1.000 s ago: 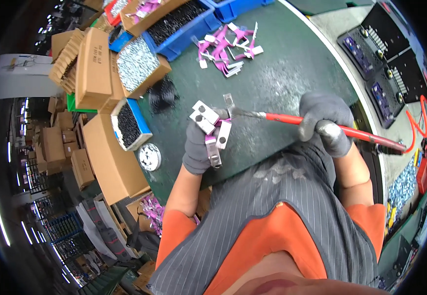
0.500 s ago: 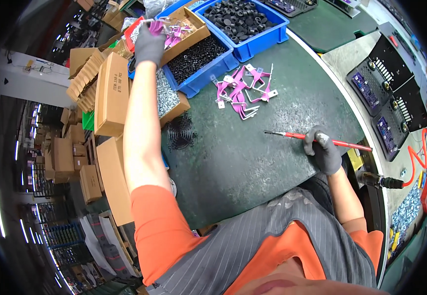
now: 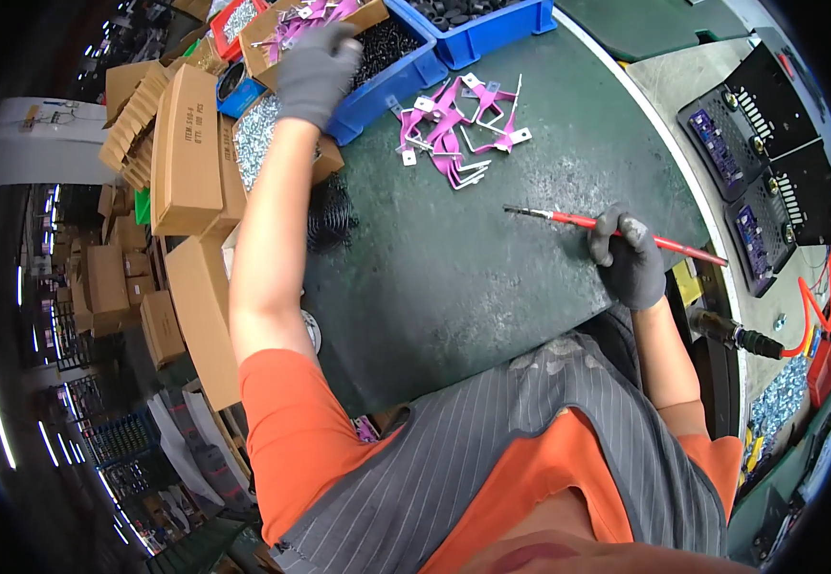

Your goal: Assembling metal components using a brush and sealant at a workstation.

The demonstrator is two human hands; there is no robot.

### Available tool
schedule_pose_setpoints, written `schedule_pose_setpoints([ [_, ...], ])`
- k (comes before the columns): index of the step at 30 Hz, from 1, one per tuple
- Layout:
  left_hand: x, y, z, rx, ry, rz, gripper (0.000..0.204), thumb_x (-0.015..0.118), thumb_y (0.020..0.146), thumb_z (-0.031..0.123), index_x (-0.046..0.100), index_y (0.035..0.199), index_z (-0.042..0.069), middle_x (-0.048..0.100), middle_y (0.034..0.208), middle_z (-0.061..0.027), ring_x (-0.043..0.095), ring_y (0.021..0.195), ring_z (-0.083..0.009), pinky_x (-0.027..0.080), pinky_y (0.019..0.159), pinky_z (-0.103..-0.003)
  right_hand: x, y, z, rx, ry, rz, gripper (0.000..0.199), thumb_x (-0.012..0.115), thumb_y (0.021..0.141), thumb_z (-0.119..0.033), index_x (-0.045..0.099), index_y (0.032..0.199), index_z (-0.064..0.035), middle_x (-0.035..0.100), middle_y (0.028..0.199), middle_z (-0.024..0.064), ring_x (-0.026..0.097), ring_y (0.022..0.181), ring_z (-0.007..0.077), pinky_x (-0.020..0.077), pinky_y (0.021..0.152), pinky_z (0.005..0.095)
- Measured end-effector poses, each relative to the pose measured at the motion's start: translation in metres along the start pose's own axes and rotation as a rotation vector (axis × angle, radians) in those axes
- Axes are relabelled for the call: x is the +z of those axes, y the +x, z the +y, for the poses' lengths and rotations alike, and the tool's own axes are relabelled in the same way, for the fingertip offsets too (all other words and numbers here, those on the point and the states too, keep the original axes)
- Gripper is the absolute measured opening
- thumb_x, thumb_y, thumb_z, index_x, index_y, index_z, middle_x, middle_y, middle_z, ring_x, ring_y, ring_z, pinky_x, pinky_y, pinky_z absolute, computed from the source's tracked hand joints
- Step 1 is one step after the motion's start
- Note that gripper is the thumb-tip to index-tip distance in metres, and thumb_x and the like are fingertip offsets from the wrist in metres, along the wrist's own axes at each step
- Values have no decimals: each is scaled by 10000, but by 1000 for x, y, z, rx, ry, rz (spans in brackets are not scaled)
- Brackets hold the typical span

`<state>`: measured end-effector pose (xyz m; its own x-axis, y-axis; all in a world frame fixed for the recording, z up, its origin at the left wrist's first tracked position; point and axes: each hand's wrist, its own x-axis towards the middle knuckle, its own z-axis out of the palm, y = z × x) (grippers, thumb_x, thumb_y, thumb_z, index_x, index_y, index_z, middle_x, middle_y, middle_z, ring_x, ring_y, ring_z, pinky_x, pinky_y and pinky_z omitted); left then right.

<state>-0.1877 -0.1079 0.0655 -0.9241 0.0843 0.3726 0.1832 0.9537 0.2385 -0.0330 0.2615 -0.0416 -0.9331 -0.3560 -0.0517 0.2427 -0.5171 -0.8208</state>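
My left hand (image 3: 318,78), in a dark grey glove, is over the near edge of a cardboard box of pink-purple metal brackets (image 3: 312,17), beside a blue bin of small black parts (image 3: 391,53). Its fingertips are turned away and slightly blurred, so whether it holds anything is hidden. On the right, my gloved right hand (image 3: 633,260) is closed round a long thin red-handled tool (image 3: 568,219). The tool's narrow dark tip points left, above the green tabletop (image 3: 434,287). A loose pile of pink-purple brackets (image 3: 449,124) lies farther back on that table.
Another blue bin (image 3: 501,33) holds black round parts. Silvery screws fill an open carton (image 3: 260,143) at left, next to a closed cardboard box (image 3: 188,153). Black panels with circuit boards (image 3: 752,234) and a power driver (image 3: 731,330) with an orange-red coiled hose are at right.
My left hand has moved back from among the brackets in the box, toward the black-parts bin. My right hand keeps the red-handled tool. The whole view has shifted slightly.
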Motion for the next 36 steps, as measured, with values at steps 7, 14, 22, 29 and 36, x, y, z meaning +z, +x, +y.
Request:
schedule_pose_setpoints([
  [7,42,-100,73,221,336,33,388,548,805,322,531,1155,153,508,1177,-130,474,1079,-312,375,921,-399,2,-1,-1,6,7,-15,316,439,826,-324,513,822,-17,485,633,63,392,554,120,317,524,245],
  [14,31,-142,95,-126,-140,-309,468,513,827,384,473,1201,106,523,1124,-182,559,931,-306,427,845,-378,-3,2,2,-67,38,-41,304,404,860,-299,534,862,-24,492,646,67,398,566,124,320,531,248],
  [22,3,-163,73,-64,-42,-93,168,554,769,159,633,917,149,593,907,-80,568,847,-267,452,728,-373,-7,5,4,-105,115,-46,301,397,867,-279,554,908,-25,490,648,66,387,560,126,315,524,250],
  [29,11,-156,82,5,54,-62,194,569,739,117,643,914,154,597,943,-67,554,915,-261,448,775,-358,-9,3,4,-104,130,-35,313,406,865,-294,557,916,-25,484,619,72,377,545,135,312,515,255],
  [36,10,-158,81,508,272,-62,250,557,774,190,603,1005,105,576,1038,-84,538,978,-278,426,848,-347,-5,3,-7,-85,270,-17,327,433,852,-298,550,973,-18,502,629,81,381,510,128,311,480,235],
])
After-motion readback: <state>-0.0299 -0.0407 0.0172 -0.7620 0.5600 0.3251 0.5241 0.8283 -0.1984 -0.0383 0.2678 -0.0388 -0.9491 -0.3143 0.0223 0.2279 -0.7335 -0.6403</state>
